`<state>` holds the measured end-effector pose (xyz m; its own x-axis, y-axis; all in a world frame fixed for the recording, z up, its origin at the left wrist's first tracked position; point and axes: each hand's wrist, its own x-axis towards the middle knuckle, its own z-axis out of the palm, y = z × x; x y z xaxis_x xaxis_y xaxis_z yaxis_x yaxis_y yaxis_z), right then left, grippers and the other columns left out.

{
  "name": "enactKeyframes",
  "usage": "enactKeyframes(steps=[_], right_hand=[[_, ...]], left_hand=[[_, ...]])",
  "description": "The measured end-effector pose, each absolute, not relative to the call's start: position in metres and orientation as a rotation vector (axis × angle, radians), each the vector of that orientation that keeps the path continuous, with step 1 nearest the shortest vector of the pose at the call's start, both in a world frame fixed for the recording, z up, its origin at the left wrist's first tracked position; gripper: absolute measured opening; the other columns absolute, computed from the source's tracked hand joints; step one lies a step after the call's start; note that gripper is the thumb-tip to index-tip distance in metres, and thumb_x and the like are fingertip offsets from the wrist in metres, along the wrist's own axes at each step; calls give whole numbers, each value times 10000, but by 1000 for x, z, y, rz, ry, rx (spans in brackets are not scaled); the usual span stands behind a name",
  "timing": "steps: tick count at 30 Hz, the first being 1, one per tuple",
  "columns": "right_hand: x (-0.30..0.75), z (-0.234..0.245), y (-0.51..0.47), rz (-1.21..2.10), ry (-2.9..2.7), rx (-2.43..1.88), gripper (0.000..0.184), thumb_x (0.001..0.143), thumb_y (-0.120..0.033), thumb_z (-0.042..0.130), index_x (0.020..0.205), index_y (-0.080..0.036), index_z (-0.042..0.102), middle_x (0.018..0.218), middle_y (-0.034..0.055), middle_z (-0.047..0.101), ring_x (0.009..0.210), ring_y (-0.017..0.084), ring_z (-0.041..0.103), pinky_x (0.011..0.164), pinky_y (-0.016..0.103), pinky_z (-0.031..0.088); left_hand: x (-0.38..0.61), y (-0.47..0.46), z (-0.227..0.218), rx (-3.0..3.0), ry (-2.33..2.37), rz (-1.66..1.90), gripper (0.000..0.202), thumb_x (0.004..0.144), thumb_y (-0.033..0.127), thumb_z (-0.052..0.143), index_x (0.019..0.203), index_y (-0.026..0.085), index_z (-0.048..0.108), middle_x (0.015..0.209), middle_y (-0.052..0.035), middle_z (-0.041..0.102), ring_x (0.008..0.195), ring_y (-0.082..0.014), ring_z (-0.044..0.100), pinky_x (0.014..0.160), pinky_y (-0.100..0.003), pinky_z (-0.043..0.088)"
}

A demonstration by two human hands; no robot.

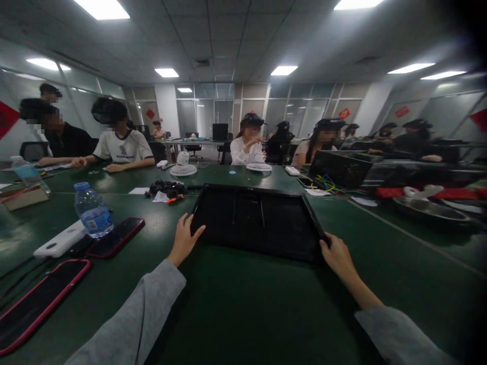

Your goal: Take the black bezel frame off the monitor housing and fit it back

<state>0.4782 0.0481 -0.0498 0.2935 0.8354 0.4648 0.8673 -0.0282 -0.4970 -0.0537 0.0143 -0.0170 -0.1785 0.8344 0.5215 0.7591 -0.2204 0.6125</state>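
Observation:
A flat black panel with a raised rim, which looks like a computer monitor (220,230), lies in front of me with its framed side up. Two thin pale lines run down its dark surface near the far edge. My left hand (185,238) is at its left edge, thumb over the rim and fingers along the outer side. At the near right corner, my right hand (338,253) grips the frame, with the fingertips partly hidden behind it. Both hands are at the panel's opposite sides.
On the left of the green table (243,314) are a water bottle (93,210), a white power bank (63,238) and two red-edged phones (116,237). Black cables (167,189) lie beyond the panel. A metal pan (431,210) stands right. Several people sit around.

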Motion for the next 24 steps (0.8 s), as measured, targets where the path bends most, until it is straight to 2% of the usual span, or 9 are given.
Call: enactKeyframes(steps=[4,9,12,17,19,24], right_hand=[[490,-62,58,-60,-1557,-1815,566,880,-364,388,1245,-1,626,1161,264,667,1122,372,638,1007,508,488],[487,-57,55,-34,-1547,-1856,580,867,-386,400,1260,-17,613,1151,257,670,1107,368,646,996,497,504],[481,-50,51,-11,-1534,-1876,580,857,-371,394,1269,-20,602,1169,253,664,1112,359,645,1016,484,494],[480,-49,49,45,-1508,-1854,596,876,-417,331,1259,-48,598,1207,265,649,1133,386,637,1023,515,487],[482,-52,51,72,-1471,-1833,583,861,-452,347,1229,-86,614,1193,274,652,1113,403,646,996,529,503],[489,-59,58,78,-1409,-1800,471,792,-483,431,1113,-214,646,1126,267,666,1051,436,660,943,567,515]], left_hand=[[-61,24,-24,1755,1949,1311,566,970,489,512,1388,109,547,1397,-190,590,1347,-286,536,1147,-436,398],[-69,27,-26,1716,1963,1351,434,942,283,561,1330,100,622,1356,-169,652,1283,-252,605,1118,-384,434],[-71,28,-25,1644,1940,1388,398,920,219,584,1297,113,655,1292,-148,697,1200,-240,661,1075,-375,478],[-70,26,-20,1587,1977,1359,405,896,247,650,1282,124,669,1281,-136,705,1132,-244,692,1027,-372,513],[-68,24,-17,1612,1992,1326,422,888,279,671,1284,132,670,1280,-134,705,1140,-249,688,1014,-370,519],[-66,21,-10,1674,2012,1282,361,914,236,616,1257,151,693,1256,-128,716,1156,-237,682,1033,-374,506]])
